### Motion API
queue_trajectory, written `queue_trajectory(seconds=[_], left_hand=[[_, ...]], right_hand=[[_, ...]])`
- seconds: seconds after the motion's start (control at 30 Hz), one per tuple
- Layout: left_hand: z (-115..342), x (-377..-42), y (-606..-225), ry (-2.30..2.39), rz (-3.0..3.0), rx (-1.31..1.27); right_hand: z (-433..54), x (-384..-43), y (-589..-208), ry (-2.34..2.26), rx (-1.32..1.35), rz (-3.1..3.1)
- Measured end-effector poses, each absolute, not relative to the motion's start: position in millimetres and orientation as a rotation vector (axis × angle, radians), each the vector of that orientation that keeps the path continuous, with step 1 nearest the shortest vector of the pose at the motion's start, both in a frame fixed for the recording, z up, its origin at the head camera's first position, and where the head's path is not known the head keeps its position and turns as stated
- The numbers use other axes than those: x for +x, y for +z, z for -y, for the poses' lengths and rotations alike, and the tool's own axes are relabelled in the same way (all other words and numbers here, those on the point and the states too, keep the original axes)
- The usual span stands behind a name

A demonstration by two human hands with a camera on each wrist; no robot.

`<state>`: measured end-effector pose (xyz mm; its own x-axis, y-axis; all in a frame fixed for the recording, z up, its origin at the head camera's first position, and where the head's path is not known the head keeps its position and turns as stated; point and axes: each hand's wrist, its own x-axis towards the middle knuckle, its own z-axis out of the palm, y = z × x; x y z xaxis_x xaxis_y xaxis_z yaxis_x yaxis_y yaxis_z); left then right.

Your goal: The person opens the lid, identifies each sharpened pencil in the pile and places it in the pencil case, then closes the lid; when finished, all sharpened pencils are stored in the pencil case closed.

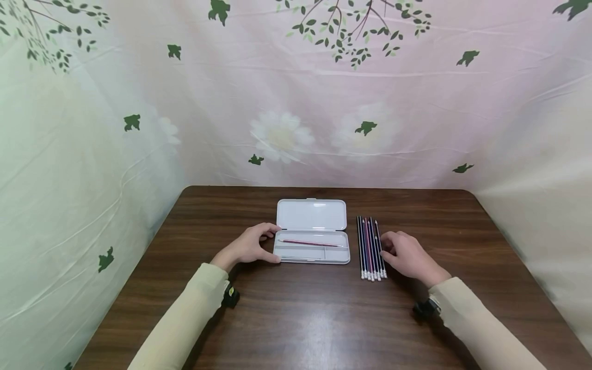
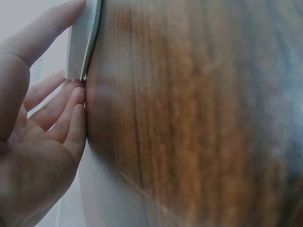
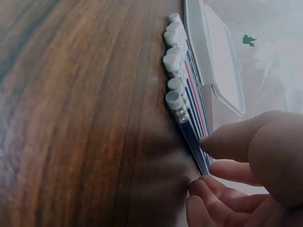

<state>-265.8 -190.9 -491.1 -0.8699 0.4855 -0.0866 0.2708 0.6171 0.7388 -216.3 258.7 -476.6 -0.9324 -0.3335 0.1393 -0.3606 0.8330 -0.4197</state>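
A white pencil case [image 1: 300, 253] lies open on the table, its lid [image 1: 312, 215] folded back. Inside rests a pencil [image 1: 311, 243] with a reddish barrel, in the rear compartment. My left hand [image 1: 248, 243] holds the case by its left end; the thumb [image 2: 57, 23] is at the front corner and the other fingers are by the end wall. To the case's right lies a row of pencils [image 1: 367, 249], mostly dark with some red, white erasers toward me. My right hand [image 1: 409, 255] pinches the outermost dark pencil [image 3: 189, 137] between thumb and fingers, at the row's right side.
The brown wooden table [image 1: 296, 313] has rounded far corners. A pale cloth [image 1: 296, 92] printed with leaves, birds and flowers hangs behind it and along both sides. Black straps with small devices sit on both wrists.
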Motion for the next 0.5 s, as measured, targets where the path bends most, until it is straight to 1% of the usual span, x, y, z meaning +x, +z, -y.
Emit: queue_trajectory(seconds=[0.5], left_hand=[[190.6,-263.8,-487.9,1.107,-2.559,0.617]], right_hand=[[-252.8,-219.1,-474.5,0.723,0.449,3.038]])
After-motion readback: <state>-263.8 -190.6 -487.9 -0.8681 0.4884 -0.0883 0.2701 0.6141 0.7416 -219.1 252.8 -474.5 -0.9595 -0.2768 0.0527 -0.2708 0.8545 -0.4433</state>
